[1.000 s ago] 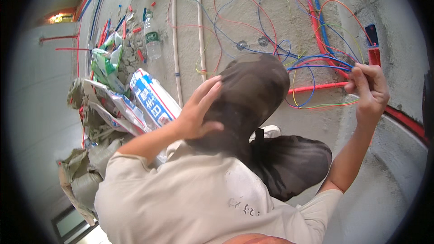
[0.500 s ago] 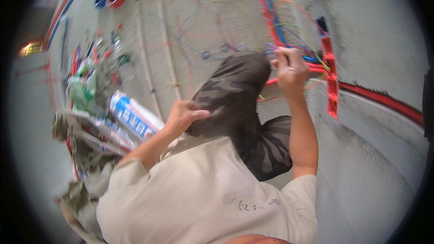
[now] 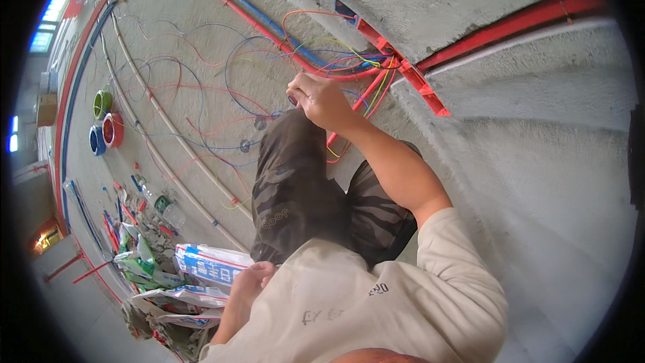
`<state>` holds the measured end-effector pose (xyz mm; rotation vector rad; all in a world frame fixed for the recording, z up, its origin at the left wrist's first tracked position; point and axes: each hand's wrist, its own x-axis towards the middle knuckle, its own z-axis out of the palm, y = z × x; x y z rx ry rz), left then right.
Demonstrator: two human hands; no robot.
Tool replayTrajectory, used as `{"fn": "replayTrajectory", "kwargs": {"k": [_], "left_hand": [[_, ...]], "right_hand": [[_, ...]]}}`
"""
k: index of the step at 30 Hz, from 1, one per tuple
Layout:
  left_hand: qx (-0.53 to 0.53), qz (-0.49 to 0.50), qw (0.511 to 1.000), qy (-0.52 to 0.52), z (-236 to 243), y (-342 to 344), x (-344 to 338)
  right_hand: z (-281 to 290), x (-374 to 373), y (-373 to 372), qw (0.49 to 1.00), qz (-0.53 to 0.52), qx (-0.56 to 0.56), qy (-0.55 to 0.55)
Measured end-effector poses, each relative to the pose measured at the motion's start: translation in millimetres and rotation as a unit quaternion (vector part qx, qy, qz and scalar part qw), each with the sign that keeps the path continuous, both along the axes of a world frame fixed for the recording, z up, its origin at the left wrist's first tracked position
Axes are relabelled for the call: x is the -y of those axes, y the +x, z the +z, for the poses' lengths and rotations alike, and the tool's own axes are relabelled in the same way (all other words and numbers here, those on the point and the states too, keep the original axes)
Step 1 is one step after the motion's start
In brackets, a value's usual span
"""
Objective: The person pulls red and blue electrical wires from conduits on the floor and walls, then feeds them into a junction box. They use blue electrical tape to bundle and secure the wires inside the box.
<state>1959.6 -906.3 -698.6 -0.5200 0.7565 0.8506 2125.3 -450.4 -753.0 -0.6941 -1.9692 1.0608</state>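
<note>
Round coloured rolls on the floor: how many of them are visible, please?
3, grouped at the left of the view: a green roll uppermost, a red roll below it, and a blue roll left of the red one.

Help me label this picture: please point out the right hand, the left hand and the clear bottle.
Right hand (image 3: 320, 99): head view, on the back of the hand.
Left hand (image 3: 251, 279): head view, on the hand's middle.
Clear bottle (image 3: 162, 204): head view, on its green label.
</note>
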Motion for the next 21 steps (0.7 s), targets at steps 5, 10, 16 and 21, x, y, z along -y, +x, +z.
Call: {"fn": "replayTrajectory", "kwargs": {"k": [5,10,16,21], "left_hand": [[-0.336,-0.053,0.939,-0.049,51,49,-112],[-0.752,-0.079,0.637,0.154,12,46,-97],[-0.78,-0.28,0.56,0.014,18,49,-87],[-0.703,-0.269,0.659,0.026,-12,55,-84]], "right_hand": [[-4,-5,6,1.0,-0.005,0.015,0.0],[-8,-10,14,1.0,-0.005,0.022,-0.002],[-9,-14,12,0.998,0.033,0.034,0.041],[-17,-17,17,0.997,0.004,0.077,-0.02]]}}
